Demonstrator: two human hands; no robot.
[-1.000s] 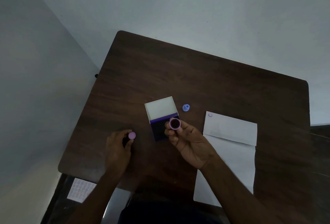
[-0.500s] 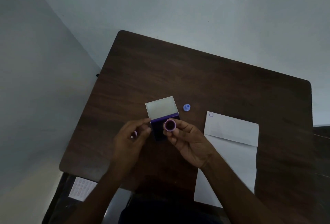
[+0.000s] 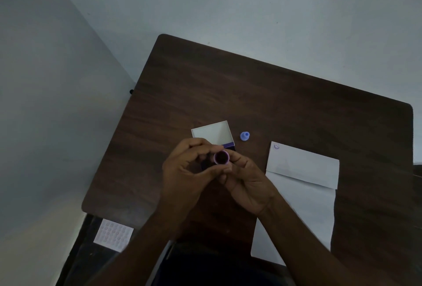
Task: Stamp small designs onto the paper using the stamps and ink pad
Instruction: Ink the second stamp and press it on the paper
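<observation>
My right hand grips a small purple stamp with its round dark end turned up toward me. Fingertips of my left hand curl in against the stamp's left side; the small purple cap it carried is hidden inside the fingers. Both hands hover over the open ink pad box, covering most of its dark pad. A blue stamp stands on the table just right of the box. The folded white paper lies to the right, with one purple smiley print in its top left corner.
The dark wooden table fills the middle of the view, with pale walls behind and to the left. A white sheet with rows of small round marks lies below the table's near left corner.
My left hand lifted the small purple cap off the table's left side and moved right to meet the stamp. My right hand stayed almost still with the stamp.
</observation>
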